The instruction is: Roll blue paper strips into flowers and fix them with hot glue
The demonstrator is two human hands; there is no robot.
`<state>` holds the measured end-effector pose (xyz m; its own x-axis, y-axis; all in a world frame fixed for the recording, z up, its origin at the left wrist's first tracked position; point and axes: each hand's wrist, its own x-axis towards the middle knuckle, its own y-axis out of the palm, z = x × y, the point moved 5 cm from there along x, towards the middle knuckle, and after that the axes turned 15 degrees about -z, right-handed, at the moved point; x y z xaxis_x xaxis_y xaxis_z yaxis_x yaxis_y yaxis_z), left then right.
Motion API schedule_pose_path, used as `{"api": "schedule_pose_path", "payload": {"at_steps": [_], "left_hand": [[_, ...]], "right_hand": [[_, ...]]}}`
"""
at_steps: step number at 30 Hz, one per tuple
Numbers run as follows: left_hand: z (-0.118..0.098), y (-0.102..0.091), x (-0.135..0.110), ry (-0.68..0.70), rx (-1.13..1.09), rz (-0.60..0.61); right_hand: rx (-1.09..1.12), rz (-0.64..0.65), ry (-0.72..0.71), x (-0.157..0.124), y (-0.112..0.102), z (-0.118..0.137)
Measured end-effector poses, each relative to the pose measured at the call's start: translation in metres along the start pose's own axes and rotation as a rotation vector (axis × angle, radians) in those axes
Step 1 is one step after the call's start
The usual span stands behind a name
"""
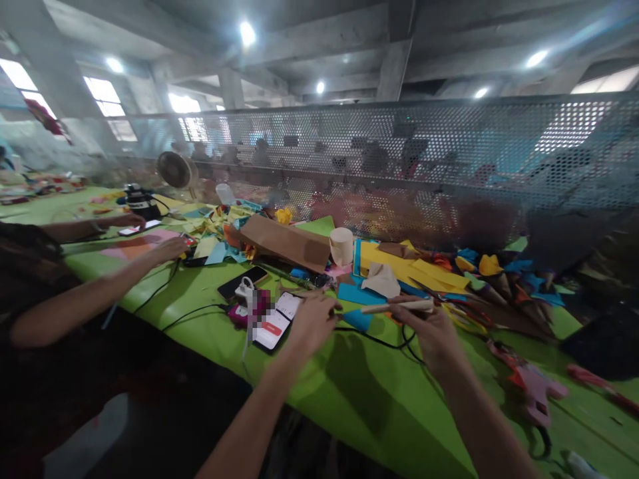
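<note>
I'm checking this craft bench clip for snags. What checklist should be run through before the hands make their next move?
1. Grip: the right hand closes on one end of the pale stick: ok.
2. The left hand is free: cannot tell; it rests beside the phone and its fingertips are blurred.
3. The black cable is out of the way: not ok; it runs between and under both hands.
4. The phone lies flat on the green table: ok.
5. The co-worker's hand is apart: ok; it is far to the left.
</note>
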<state>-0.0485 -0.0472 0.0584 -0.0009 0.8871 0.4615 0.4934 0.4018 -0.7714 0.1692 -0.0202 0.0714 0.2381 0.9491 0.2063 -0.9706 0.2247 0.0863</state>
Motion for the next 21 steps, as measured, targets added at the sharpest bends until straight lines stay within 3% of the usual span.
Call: {"api": "schedule_pose_path", "payload": {"at_steps": [4,14,18,21], "left_hand": [[0.032,-0.005,0.025,-0.029,0.351,0.024],[0.057,0.026,0.048,-0.090,0.387,0.100],[0.056,0.021,0.052,-0.093,0.319,0.068],[0.039,0.017,0.055,-0.042,0.216,0.024]], "right_hand": [[0.107,-0.115,-0.010,0.020,-0.006,0.001],[0.173,-0.137,0.072,0.021,-0.016,-0.031],[0.181,-0.116,0.063,0.020,-0.017,-0.030],[0.184,-0.122,0.061,0.017,-0.017,-0.024]]}}
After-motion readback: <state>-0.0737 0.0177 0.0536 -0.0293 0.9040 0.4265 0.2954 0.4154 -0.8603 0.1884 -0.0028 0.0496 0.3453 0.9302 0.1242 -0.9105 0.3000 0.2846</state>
